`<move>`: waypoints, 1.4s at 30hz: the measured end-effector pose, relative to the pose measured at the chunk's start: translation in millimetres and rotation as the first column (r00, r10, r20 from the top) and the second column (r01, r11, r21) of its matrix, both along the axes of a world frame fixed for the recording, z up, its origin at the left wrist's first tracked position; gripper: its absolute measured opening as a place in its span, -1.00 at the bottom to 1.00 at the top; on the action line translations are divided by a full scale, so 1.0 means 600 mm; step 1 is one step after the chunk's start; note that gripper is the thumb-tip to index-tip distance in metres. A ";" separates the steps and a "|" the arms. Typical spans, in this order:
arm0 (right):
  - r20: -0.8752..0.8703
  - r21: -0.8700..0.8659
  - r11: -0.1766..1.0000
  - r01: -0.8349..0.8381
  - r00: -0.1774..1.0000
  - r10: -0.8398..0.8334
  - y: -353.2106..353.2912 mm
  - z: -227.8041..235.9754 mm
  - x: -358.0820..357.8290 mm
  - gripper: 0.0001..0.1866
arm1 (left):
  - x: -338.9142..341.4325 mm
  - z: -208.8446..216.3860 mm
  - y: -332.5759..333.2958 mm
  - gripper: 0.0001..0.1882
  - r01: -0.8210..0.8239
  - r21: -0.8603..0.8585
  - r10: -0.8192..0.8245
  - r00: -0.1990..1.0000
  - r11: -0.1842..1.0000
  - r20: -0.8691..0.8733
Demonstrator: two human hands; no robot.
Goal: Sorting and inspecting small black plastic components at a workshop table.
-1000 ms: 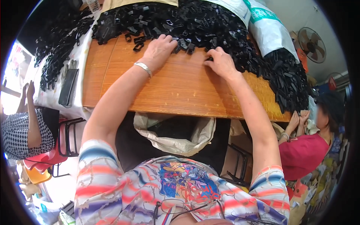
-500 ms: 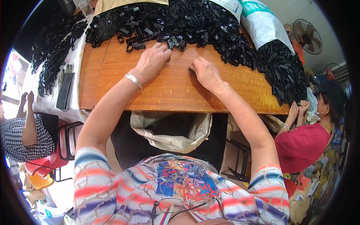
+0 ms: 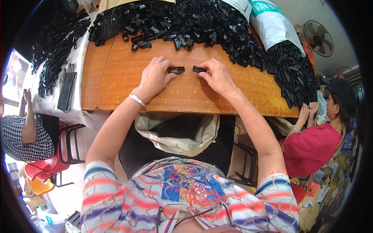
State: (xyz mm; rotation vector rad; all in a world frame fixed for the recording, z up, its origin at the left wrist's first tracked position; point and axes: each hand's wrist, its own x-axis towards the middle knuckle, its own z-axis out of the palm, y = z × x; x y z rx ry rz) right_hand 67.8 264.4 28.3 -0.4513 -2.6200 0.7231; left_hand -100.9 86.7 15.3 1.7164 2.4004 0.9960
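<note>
- Black plastic clip sits pinched in the left hand, between thumb and fingertips, low over the wooden table.
- Second black clip is pinched the same way in the right hand; the two clips lie near each other with a small gap between them, at the middle of the table.
- Both hands are mostly closed around their clips, fingers curled, palms down, wrists resting on the wood.
- Left wrist wears a silver bracelet.
- Beyond the hands, a long heap of black clips runs along the far edge of the table; a few loose ones lie just in front of it.
- More black clips are piled at the right end, beside a white sack.
- Left of the table, a white-covered surface holds another heap and a dark flat phone.
- Under the near table edge hangs an open grey bag, just in front of the person's lap.
- The person wears a striped, patterned shirt.
- At right sits a second person in a red top, hands raised near the clip pile.
- At left, a third person in a checked top sits on a red chair.
- An electric fan stands at upper right.
</note>
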 end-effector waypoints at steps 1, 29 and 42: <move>0.000 -0.002 1.000 -0.001 1.000 0.001 -0.012 0.007 -0.008 -0.78 | 0.000 -0.001 0.002 -0.74 -0.001 -0.002 0.001 1.000 1.000 0.000; -0.002 0.116 0.986 -0.121 0.993 0.122 -0.055 -0.002 -0.078 -0.82 | -0.019 0.027 0.016 -0.67 -0.055 -0.193 0.116 0.940 0.980 0.321; 0.128 -0.067 0.971 -0.230 0.963 0.237 -0.059 0.016 -0.016 -0.69 | -0.036 0.040 0.126 -0.55 -0.100 -0.016 0.101 0.986 0.995 0.134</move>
